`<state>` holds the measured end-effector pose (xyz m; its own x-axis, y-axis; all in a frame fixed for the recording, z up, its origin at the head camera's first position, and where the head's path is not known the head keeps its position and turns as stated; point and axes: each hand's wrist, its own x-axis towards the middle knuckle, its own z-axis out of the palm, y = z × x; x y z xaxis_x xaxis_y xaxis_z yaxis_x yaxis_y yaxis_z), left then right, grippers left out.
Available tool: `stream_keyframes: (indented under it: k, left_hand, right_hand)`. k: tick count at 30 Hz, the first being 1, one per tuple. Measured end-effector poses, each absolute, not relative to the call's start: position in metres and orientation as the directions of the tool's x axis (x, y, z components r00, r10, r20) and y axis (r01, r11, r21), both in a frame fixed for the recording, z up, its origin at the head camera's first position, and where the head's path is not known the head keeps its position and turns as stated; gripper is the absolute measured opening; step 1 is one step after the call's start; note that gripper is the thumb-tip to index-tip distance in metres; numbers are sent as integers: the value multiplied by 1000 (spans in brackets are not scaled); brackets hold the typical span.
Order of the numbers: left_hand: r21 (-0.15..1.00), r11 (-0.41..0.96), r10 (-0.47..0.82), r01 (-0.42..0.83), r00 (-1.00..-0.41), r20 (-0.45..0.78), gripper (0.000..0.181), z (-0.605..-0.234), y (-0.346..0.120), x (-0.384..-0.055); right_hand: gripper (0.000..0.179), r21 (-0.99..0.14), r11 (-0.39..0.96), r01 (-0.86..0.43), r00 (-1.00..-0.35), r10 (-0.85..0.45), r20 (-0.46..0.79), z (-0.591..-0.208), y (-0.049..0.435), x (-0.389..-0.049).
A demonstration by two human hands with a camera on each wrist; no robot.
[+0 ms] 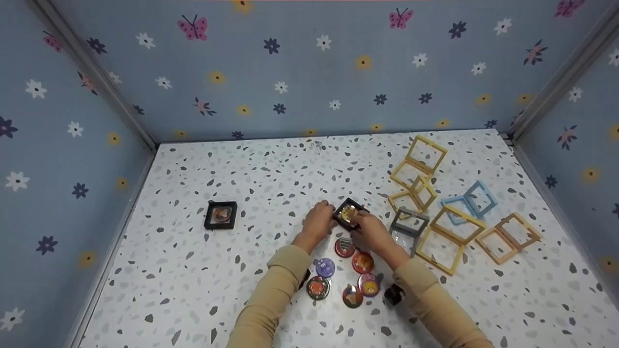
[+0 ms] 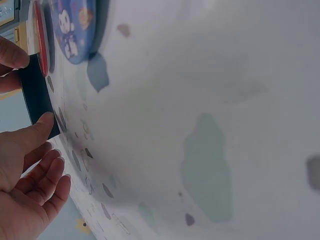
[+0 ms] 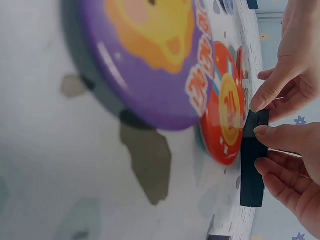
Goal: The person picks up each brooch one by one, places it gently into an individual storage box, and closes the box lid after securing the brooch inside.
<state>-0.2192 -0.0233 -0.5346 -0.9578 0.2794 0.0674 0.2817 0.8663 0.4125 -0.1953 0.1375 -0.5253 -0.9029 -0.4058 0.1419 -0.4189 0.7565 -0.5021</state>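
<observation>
Left hand [image 1: 317, 223], right hand [image 1: 371, 235] — fingers grip black frame [image 3: 252, 175] by edges — 6 badges [image 1: 362, 262] beside, wide room leftward

My right hand [image 1: 375, 233] covers part of the round gold badge [image 1: 347, 212] inside the square black frame [image 1: 340, 222]; its print's too small to read. Small black object [image 1: 305, 279] mostly hidden behind my tan left sleeve [image 1: 274, 292]. Right wrist view: top edge crops the glossy purple round badge [image 3: 145, 85]. Left wrist view: glossy blue round badge [image 2: 76, 32] likewise.
</observation>
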Motion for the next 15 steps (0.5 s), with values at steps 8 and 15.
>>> stream_keyframes:
  k: [8, 15]
  left_hand:
    - [294, 854, 395, 430, -903, 171, 17, -529, -19, -218]
    - [168, 821, 521, 546, -836, 174, 15, -524, -15, -215]
  right_hand:
    - [22, -523, 713, -467, -883, -406, 235, -517, 150, -190]
    - [17, -524, 701, -484, -874, -364, 321, -505, 166, -182]
